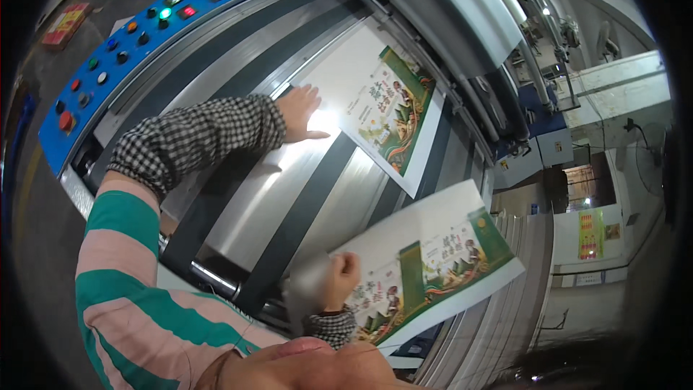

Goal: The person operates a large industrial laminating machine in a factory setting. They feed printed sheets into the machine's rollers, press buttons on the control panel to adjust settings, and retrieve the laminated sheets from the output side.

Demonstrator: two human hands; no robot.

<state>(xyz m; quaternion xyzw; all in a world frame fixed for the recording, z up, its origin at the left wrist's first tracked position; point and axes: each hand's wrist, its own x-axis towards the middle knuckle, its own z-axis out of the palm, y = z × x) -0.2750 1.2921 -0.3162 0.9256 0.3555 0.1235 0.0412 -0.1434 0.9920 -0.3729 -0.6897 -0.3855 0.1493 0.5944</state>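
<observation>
My left hand (298, 111), in a black-and-white checked sleeve cover, rests flat with fingers spread. It lies at the left edge of a printed sheet (393, 112), white with green, orange and dark artwork, on the machine's feed table. A bright glare sits beside its fingertips. Nearer to me, my right hand (342, 279) is closed at the left edge of a second printed sheet (440, 253), which bears two similar green designs. This sheet is raised and slightly bowed, apart from the first one. The fingertips of the right hand are partly hidden.
Dark belts (303, 209) run across the metal feed table toward large rollers (462, 22) at the upper right. A blue control panel (94, 72) with several buttons borders the left side. Stacked sheets (491, 310) stand at the lower right. A red-yellow package (66, 25) lies on the floor.
</observation>
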